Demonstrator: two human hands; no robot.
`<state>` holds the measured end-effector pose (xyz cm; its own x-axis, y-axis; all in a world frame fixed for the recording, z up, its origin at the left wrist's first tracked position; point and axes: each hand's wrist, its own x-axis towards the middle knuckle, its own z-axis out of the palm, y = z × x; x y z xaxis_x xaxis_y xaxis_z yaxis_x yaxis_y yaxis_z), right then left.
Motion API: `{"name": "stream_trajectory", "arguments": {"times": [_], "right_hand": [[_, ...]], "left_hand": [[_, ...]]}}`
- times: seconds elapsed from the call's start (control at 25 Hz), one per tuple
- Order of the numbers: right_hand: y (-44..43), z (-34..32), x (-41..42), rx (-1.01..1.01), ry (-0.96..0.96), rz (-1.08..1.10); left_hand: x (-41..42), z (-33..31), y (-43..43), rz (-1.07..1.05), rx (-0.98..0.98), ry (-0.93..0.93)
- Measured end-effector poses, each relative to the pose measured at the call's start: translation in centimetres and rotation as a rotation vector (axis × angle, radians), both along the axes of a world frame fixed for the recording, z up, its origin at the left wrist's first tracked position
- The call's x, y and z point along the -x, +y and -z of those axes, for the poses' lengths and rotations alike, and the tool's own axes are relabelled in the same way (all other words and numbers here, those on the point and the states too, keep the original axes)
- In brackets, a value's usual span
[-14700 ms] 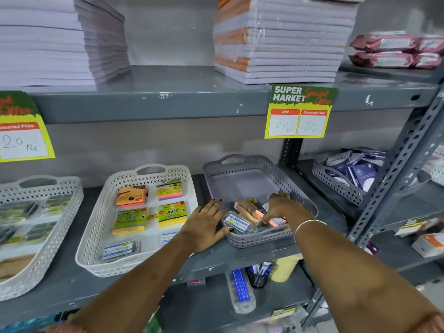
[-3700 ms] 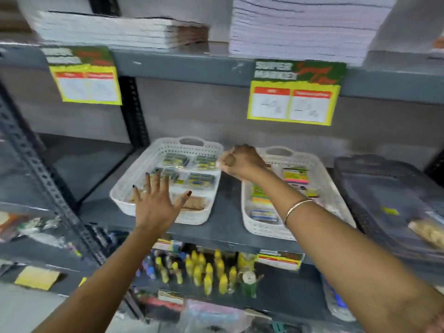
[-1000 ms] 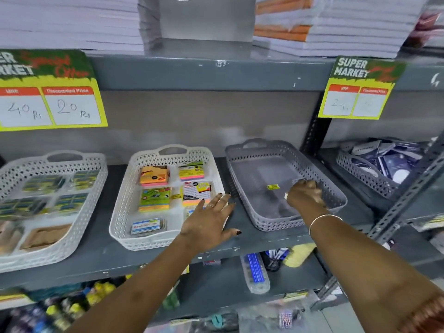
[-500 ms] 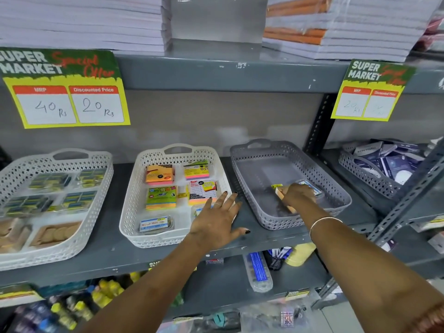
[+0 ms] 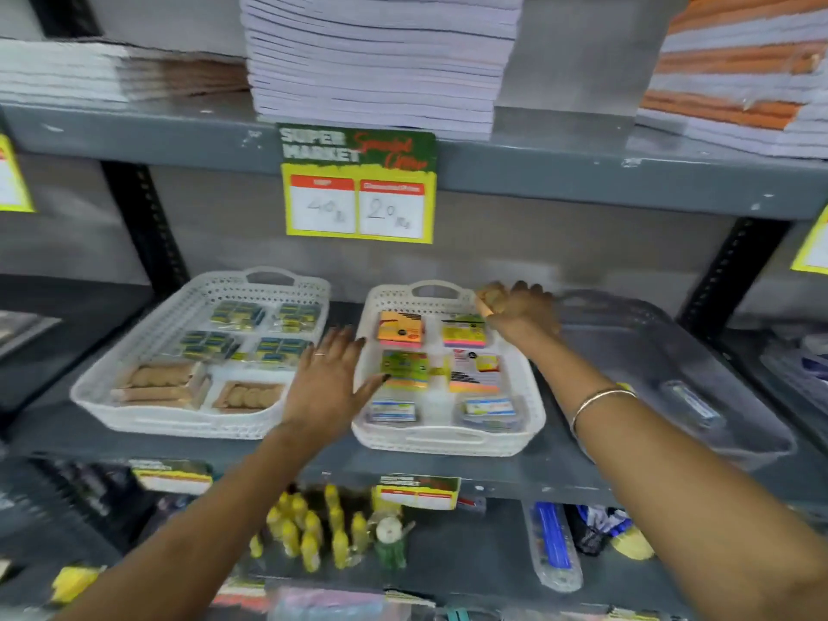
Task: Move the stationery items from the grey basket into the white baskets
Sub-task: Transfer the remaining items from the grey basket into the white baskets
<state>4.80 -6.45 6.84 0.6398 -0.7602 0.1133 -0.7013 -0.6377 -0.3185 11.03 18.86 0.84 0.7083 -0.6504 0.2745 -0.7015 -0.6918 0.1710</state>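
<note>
My right hand (image 5: 519, 313) is shut on a small tan packet (image 5: 488, 298), held above the back right corner of the middle white basket (image 5: 448, 441). That basket holds sticky-note pads and small clear boxes. My left hand (image 5: 329, 383) lies open, palm down, on the shelf between the two white baskets, its thumb at the middle basket's left rim. The left white basket (image 5: 179, 423) holds blue-and-yellow packets at the back and tan packets at the front. The grey basket (image 5: 739, 441) stands at the right, blurred, with one small clear box (image 5: 692, 403) left in it.
A yellow price tag (image 5: 358, 190) hangs from the upper shelf (image 5: 582, 172), which carries stacks of notebooks. Black uprights stand behind the baskets at left and right. The lower shelf holds yellow bottles (image 5: 309, 531) and a clear pen case (image 5: 553, 544).
My right hand has lifted a tan packet out of the grey basket and carried it left over the middle white basket. My left hand slid left to the gap between the white baskets.
</note>
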Motion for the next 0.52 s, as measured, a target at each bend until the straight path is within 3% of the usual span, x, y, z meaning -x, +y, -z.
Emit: {"name": "stream_trajectory", "arguments": {"times": [0.24, 0.52], "right_hand": [[12.8, 0.5, -8.4, -0.006, 0.007, -0.366], [24.1, 2.8, -12.4, -0.011, 0.065, -0.703]], "left_hand": [[-5.1, 1.4, 12.0, -0.372, -0.048, 0.078], [-6.1, 3.0, 16.1, -0.377, -0.122, 0.094]]}}
